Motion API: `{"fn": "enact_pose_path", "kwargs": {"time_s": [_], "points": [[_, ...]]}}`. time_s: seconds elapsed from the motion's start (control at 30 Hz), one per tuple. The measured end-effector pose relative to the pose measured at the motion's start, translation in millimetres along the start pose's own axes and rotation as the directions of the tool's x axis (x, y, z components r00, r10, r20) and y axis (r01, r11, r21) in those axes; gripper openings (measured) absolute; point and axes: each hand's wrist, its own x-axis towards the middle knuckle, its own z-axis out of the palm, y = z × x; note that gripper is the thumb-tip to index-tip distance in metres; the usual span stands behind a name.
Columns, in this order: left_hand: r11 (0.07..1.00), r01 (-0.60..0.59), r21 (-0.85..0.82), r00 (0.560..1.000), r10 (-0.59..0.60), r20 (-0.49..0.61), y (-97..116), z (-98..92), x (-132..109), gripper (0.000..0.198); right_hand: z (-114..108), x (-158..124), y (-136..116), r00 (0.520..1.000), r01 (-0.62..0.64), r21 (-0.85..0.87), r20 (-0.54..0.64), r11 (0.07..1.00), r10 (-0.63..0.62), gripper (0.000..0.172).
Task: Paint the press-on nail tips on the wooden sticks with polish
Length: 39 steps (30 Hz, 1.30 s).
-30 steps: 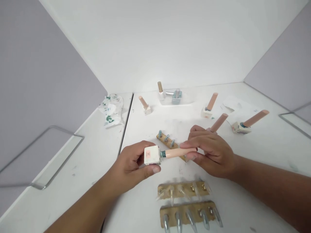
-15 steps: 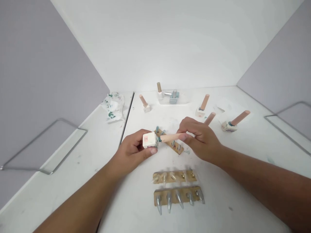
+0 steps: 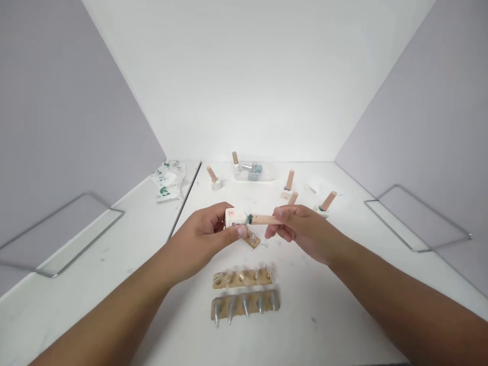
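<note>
My left hand [image 3: 202, 239] grips the square white bottle [image 3: 233, 217] of a nail polish, held sideways above the white table [image 3: 328, 305]. My right hand [image 3: 301, 229] pinches its long peach cap [image 3: 263, 219] at the other end. A teal ring shows where cap meets bottle. Just under the bottle lies a wooden strip [image 3: 251, 239] with painted nail tips. Nearer me lie two more wooden strips [image 3: 244, 277] carrying clear and silvery false nails [image 3: 244, 304].
Several other peach-capped polish bottles stand or lie at the back: one [image 3: 213, 178], another [image 3: 287, 185], a third [image 3: 326, 203]. A clear tray [image 3: 253, 170] holds a bottle and a teal item. A stained tissue [image 3: 165, 180] lies far left. Wire frames [image 3: 415, 218] flank both sides.
Both hands have lifted the bottle and carried it farther out from me; the view has tilted up and pulled back. My right fingers now hold only the cap's end.
</note>
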Motion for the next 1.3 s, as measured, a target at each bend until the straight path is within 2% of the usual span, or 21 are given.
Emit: {"fn": "enact_pose_path", "kwargs": {"time_s": [0.13,0.27,0.4,0.5,0.6,0.7,0.87,1.0,1.2,1.3], "points": [[0.995,-0.033,-0.099,0.999,0.035,0.018,-7,8.0,10,0.028,-3,-1,0,0.999,-0.038,0.093,0.023,0.995,0.036,0.054],[0.995,-0.029,-0.093,0.999,0.031,0.019,-16,10.1,14,0.031,-7,2,3,0.996,-0.065,0.146,0.063,0.987,0.056,0.052],[0.994,-0.028,-0.102,0.999,0.03,0.015,-25,7.9,14,0.031,-8,4,8,0.993,-0.085,0.144,0.092,0.986,0.072,0.047],[0.996,-0.043,-0.083,0.999,0.044,0.009,-37,5.8,14,0.031,-5,2,13,0.997,-0.063,0.067,0.046,0.996,0.06,0.035],[0.998,-0.045,-0.052,0.998,0.047,0.039,-47,4.1,14,0.03,0,0,18,0.994,0.043,-0.141,-0.09,0.989,-0.057,0.026],[0.997,-0.082,0.003,0.994,0.081,0.067,-51,2.9,13,0.027,4,-1,24,0.961,0.164,-0.291,-0.17,0.943,-0.219,0.019],[0.984,-0.137,0.113,0.988,0.128,0.081,-49,-0.5,13,0.022,9,2,33,0.935,0.26,-0.241,-0.181,0.935,-0.306,0.009],[0.974,-0.15,0.172,0.985,0.131,0.113,-51,-4.6,13,0.022,13,6,39,0.938,0.253,-0.207,-0.185,0.945,-0.292,0.01],[0.909,-0.197,0.367,0.977,0.151,0.15,-48,-9.0,12,0.019,14,8,42,0.952,0.198,-0.26,-0.181,0.945,-0.249,0.04],[0.868,-0.214,0.448,0.974,0.154,0.166,-45,-10.3,12,0.017,14,10,44,0.946,0.216,-0.265,-0.181,0.94,-0.269,0.032]]}}
